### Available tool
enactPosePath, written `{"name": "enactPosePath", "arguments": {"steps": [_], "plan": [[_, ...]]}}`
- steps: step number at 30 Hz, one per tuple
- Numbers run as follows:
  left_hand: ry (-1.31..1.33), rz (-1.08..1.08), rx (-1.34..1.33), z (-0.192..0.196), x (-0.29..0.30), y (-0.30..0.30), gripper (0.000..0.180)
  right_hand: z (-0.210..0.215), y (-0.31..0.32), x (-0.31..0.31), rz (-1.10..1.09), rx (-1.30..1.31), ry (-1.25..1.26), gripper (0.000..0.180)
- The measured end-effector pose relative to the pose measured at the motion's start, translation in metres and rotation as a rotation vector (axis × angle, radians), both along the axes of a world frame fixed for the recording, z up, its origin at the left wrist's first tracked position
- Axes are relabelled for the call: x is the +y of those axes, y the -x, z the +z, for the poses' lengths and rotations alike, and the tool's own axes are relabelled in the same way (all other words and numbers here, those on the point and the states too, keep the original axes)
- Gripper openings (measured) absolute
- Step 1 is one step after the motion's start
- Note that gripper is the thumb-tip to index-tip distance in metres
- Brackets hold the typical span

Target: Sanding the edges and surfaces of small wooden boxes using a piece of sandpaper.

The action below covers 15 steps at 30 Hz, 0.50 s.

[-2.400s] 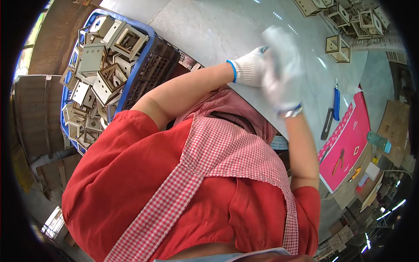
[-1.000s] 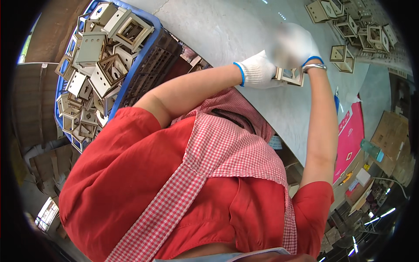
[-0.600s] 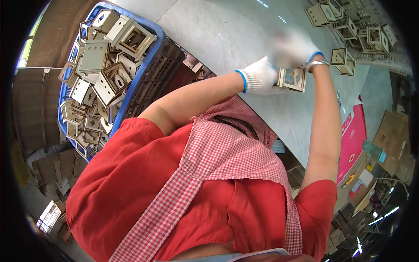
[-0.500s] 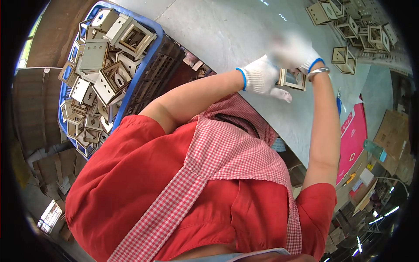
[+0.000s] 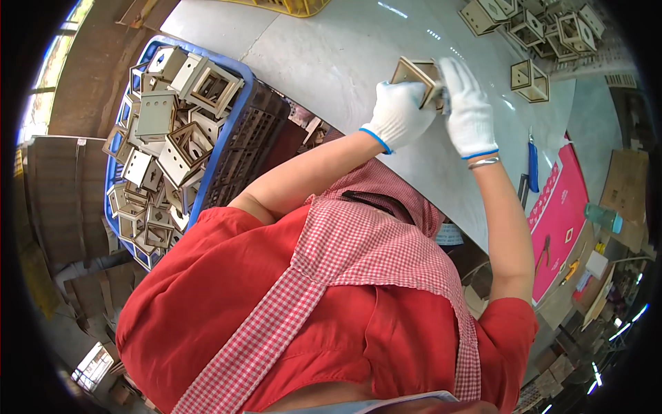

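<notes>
My left hand (image 5: 403, 116), in a white knit glove with a blue cuff, is closed round a small wooden box frame (image 5: 414, 71) and holds it tilted above the grey table. On the box's right side is my right hand (image 5: 470, 114), gloved the same way, its fingers stretched out and laid close along the box. A narrow grey patch shows between that palm and the box; whether it is a separate thing or a soiled glove I cannot make out. My right thumb is hidden.
At left, a blue crate (image 5: 238, 65) is heaped with similar wooden boxes. More boxes (image 5: 552, 31) stand at the far right, one box (image 5: 529, 81) apart. A blue-handled tool (image 5: 533, 165), a pink sheet (image 5: 560, 217) and pliers (image 5: 545, 252) lie at right. A yellow basket (image 5: 303, 8) shows at the far edge.
The box has been raised off the table and tilted in my left hand. My right hand has come down and left to its side, no longer blurred. The view has shifted slightly.
</notes>
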<state>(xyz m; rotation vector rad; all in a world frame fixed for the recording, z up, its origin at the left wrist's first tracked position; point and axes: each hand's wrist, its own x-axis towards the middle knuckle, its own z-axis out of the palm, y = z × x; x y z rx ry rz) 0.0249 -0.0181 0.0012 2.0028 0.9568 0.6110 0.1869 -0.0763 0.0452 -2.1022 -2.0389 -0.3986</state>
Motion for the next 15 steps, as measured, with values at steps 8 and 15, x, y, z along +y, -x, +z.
{"name": "enactPosePath", "arguments": {"steps": [8, 15], "plan": [[-0.612, -0.097, 0.024, -0.020, -0.015, -0.006, 0.010, -0.031, 0.023, -0.035, -0.025, 0.035, -0.164, 0.066], [-0.667, -0.184, 0.113, -0.022, -0.013, -0.013, 0.009, -0.069, 0.004, -0.039, -0.232, 0.257, -0.128, 0.072]]}}
